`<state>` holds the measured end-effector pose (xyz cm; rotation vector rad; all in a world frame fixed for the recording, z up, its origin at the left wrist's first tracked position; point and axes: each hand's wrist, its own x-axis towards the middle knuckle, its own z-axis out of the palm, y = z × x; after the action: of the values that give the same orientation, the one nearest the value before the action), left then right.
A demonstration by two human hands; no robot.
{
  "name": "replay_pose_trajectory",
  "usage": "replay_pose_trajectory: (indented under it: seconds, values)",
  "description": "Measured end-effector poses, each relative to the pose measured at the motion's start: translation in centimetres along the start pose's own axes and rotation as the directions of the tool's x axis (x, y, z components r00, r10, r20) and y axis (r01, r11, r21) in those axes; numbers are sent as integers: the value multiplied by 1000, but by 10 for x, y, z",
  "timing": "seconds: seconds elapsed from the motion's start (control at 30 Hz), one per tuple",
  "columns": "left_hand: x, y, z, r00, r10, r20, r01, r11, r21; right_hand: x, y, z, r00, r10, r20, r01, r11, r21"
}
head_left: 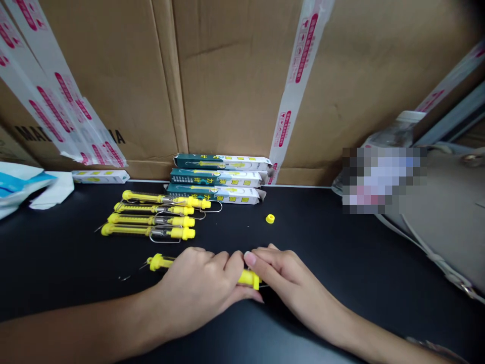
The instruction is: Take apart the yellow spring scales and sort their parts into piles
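Your left hand (pixel 197 288) and right hand (pixel 288 278) close tightly around a yellow plastic-handled wire tool (pixel 162 262) on the black table (pixel 56 253). Its long axis runs left-right, sloping slightly down rightward, with thin wire pointing left. The teal boxes (pixel 215 177) carry printing too small to read.

From where I stand, the tool handles (pixel 147 218) look like glossy yellow plastic, translucent in places, with thin shiny metal wire loops (pixel 164 235) at their ends. The tabletop (pixel 60 242) is smooth matt black. Behind it, rough brown corrugated cardboard (pixel 235 76) carries glossy white printed tape (pixel 299 65), and the packets (pixel 220 163) are smooth coated card.
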<state>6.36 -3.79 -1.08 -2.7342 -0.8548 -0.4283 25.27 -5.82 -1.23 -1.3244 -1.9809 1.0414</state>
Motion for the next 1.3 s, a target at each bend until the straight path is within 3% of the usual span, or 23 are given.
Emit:
replay_pose_trajectory:
  seconds: [0.17,0.8,1.0,1.3]
  values:
    - [4,4,1,1000,9,-15,-8,998,69,-1,3,3,990,117,-80,-104,984,145]
    - [7,8,-1,994,22,-103,-1,980,197,1,1,12,957,223,-186,-158,937,311]
    - [7,11,-4,997,5,-79,18,958,287,4,-2,12,941,265,-211,-198,936,293]
    - [7,12,-4,997,8,-72,15,950,313,4,-1,16,944,210,-255,-154,963,222]
